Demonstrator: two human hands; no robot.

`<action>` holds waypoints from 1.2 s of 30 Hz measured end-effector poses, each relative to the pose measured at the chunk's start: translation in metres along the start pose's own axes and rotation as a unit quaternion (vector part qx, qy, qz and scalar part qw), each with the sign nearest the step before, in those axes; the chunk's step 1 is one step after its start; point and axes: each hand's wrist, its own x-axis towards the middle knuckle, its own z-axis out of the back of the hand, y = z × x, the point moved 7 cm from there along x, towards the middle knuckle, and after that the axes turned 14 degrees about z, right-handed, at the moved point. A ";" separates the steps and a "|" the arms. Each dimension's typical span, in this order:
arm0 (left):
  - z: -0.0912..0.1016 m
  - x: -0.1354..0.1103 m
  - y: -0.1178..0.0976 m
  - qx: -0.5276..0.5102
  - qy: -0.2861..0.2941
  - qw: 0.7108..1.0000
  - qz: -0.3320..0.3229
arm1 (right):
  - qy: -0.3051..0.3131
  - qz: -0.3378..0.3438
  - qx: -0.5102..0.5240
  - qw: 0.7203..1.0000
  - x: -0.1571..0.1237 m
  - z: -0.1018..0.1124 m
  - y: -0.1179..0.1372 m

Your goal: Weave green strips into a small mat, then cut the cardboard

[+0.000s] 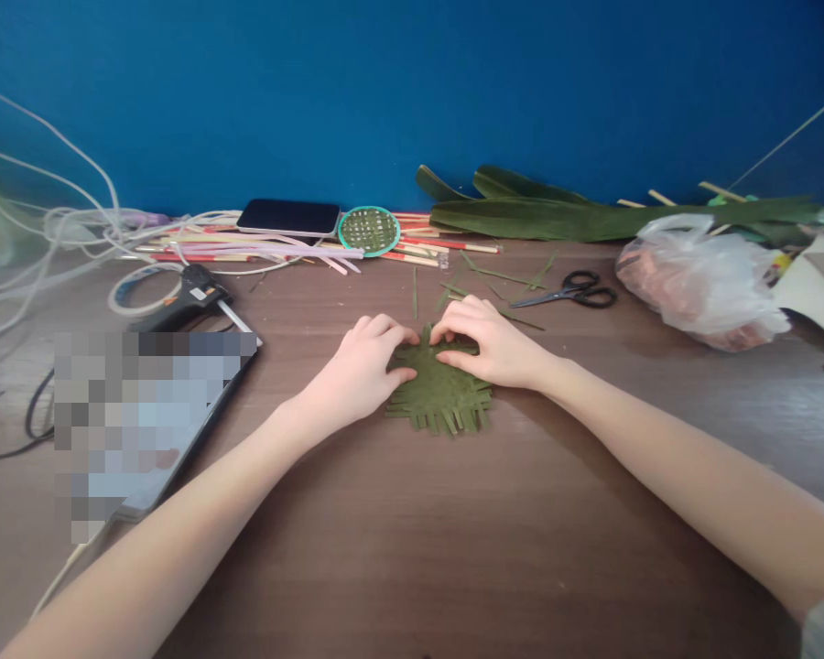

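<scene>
Left hand (369, 366): part open, fingers bent, thumb apart from forefinger; tips touch the left upper side of the mat (446, 398). Right hand (487, 346): fingers curled, thumb and forefinger close together at the mat's upper edge; cannot tell whether they pinch a strip. Mat is green, woven, lies on the bench (412, 549) between and below the 2 hands; cut strip ends fringe its lower edge.

Bench: brown, wood-grained. Narrow green scraps (416, 293) scattered just beyond the hands. Scissors (569, 293) to the right, blades toward the scraps; farther right, 1 translucent bag (700, 284), contents unclear. Long leaves (536, 218) along the back. Rear centre: sticks (471, 246), a phone (288, 217) on the pile, and a turquoise-rimmed woven disc (369, 231). Left: glue gun (196, 295) beside a tape roll (114, 295); nearer, a tablet (157, 412), screen pixelated. White cables tangle far left. Blue wall (412, 91) behind.
</scene>
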 end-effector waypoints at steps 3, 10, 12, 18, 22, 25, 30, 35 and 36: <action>-0.001 0.000 0.001 -0.001 0.000 1.000 0.001 | 0.004 0.002 0.002 1.000 0.000 0.000 0.000; -0.001 0.000 0.002 0.001 0.007 1.000 0.003 | -0.108 -0.016 0.024 0.994 -0.004 0.016 -0.007; 0.000 0.000 0.002 0.001 0.015 1.000 0.010 | -0.182 -0.066 0.006 0.981 -0.010 0.027 -0.018; 0.002 0.000 0.002 -0.013 0.025 1.000 0.010 | -0.245 -0.193 -0.076 0.947 -0.029 0.041 -0.053; 0.002 0.001 0.004 -0.018 0.032 0.999 0.015 | -0.225 -0.225 -0.110 0.942 -0.033 0.039 -0.062; 0.003 0.001 0.004 -0.027 0.025 0.999 0.012 | -0.215 -0.227 -0.131 0.941 -0.032 0.038 -0.062; 0.005 -0.001 0.000 -0.030 -0.013 0.999 0.005 | -0.203 -0.217 -0.141 0.944 -0.031 0.036 -0.060; 0.000 -0.003 -0.005 -0.018 -0.004 1.000 0.000 | -0.197 -0.216 -0.140 0.946 -0.031 0.035 -0.060; 0.000 -0.003 -0.005 -0.015 0.001 1.000 0.000 | -0.194 -0.217 -0.137 0.947 -0.030 0.035 -0.059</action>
